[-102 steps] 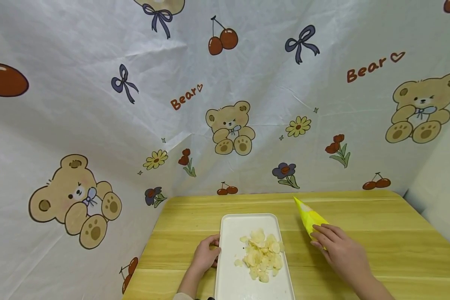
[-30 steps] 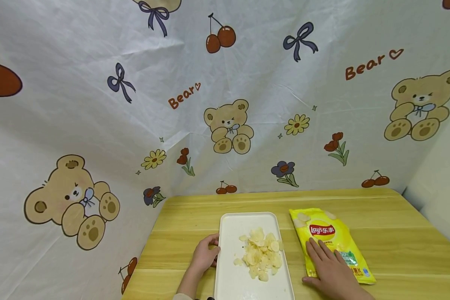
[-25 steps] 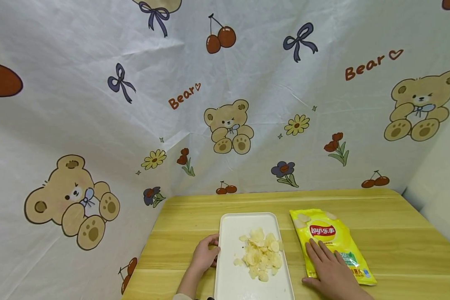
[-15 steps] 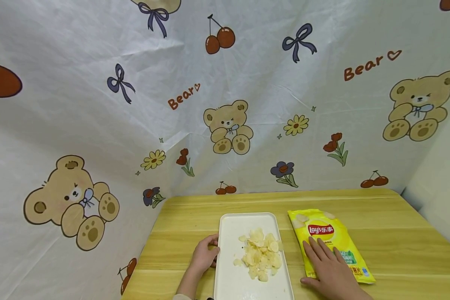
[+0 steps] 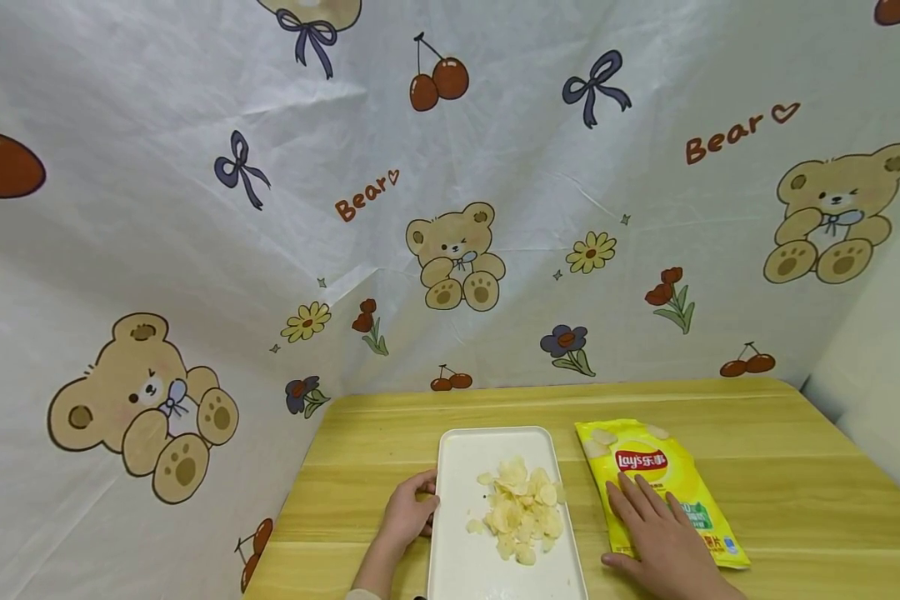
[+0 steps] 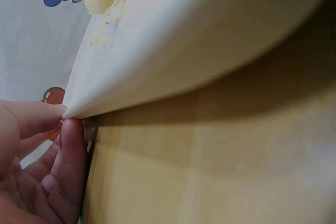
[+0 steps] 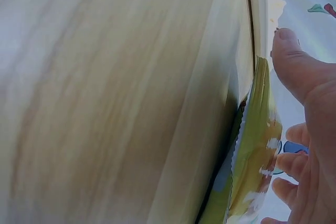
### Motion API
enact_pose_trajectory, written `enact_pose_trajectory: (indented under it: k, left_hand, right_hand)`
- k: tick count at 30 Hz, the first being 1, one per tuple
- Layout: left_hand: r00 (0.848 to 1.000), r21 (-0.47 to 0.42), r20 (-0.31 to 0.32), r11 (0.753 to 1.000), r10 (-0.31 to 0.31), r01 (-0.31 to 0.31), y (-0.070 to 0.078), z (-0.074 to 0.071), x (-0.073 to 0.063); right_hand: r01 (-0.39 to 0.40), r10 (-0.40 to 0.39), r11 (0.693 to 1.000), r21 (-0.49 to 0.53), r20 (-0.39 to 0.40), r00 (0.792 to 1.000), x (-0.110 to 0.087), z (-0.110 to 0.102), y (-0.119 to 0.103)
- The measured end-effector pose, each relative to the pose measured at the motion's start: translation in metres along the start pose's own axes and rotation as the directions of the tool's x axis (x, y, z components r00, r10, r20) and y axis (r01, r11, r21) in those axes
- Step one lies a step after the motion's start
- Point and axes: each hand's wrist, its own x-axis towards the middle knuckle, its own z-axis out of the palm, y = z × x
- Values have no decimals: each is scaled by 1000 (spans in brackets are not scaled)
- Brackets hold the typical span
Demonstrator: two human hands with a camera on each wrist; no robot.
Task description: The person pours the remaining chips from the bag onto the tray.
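Observation:
A white rectangular tray (image 5: 461,575) lies on the table with a heap of potato chips (image 5: 521,512) on it. My left hand (image 5: 407,508) pinches the tray's left edge. In the left wrist view, the thumb (image 6: 42,116) is at the rim and a fingertip is just under it. To the right of the tray, a yellow Lay's chip bag (image 5: 637,437) lies face up. Over its lower half is my right hand (image 5: 660,537), palm down with the fingers straight and spread. The right wrist view shows the bag (image 7: 257,145) beneath that hand, and it looks fairly flat.
The wooden table (image 5: 375,433) ends at a white cloth (image 5: 525,342) printed with bears, cherries and flowers, which hangs at the back and left. A pale wall (image 5: 877,367) stands at the right.
Earlier, my right hand held the bag turned on its side, narrow in view. Now the bag lies flat under that hand. My left hand and the tray have stayed put.

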Motion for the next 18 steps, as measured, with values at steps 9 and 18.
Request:
enact_pose_trajectory:
  k: [9, 18]
  left_hand:
    - [1000, -7, 5, 1000, -2, 2, 0, 3, 1]
    - [1000, 4, -6, 1000, -5, 5, 2, 3, 1]
  right_hand:
    - [-14, 14, 1000, 11, -2, 1000, 0, -3, 3]
    - [-10, 12, 1000, 22, -100, 995, 0, -6, 8]
